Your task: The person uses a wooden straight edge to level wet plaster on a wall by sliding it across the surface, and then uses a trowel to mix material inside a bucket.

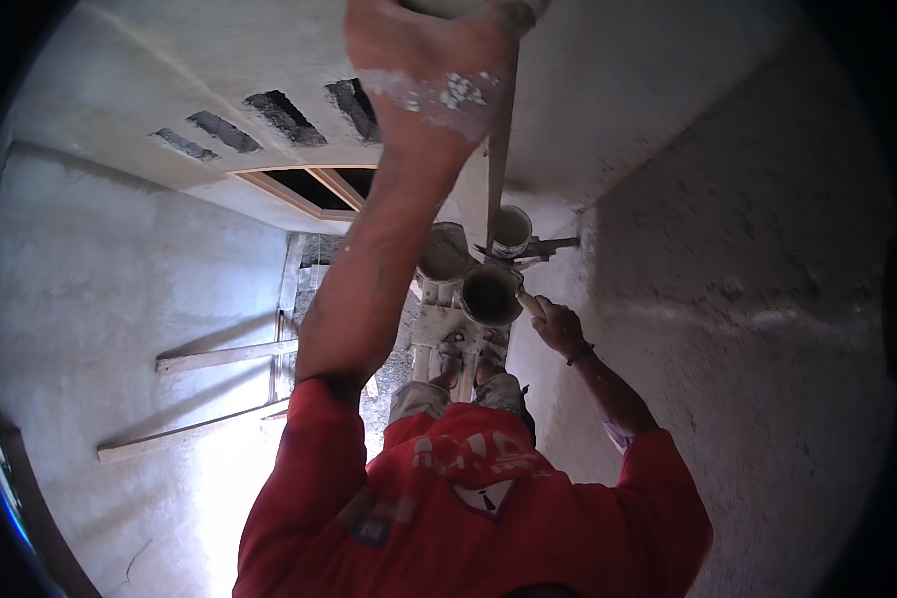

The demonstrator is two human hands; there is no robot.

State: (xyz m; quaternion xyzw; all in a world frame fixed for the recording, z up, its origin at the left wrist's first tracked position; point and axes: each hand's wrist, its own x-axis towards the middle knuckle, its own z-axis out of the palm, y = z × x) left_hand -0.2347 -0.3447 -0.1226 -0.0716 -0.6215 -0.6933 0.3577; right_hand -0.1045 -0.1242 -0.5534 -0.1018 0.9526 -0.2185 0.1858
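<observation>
My left hand [434, 75], smeared with pale plaster, is raised high and partly cut off by the upper edge. Its fingers are wrapped round what looks like a long straight board [502, 149], which runs down from the hand towards the buckets. Lower down, my right hand [560, 329] grips the pale handle of a trowel [531, 303]. The trowel is at the right rim of a round bucket [468, 311] with grey mortar inside; its blade is mostly hidden.
Two more buckets, one with grey mix [443, 254] and one pale [511, 229], stand beyond. My feet are on a narrow plank platform [439, 324]. Plastered walls rise on both sides. Wooden bars [224, 356] jut at the left, near a framed window opening [304, 189] and wall slots [284, 118].
</observation>
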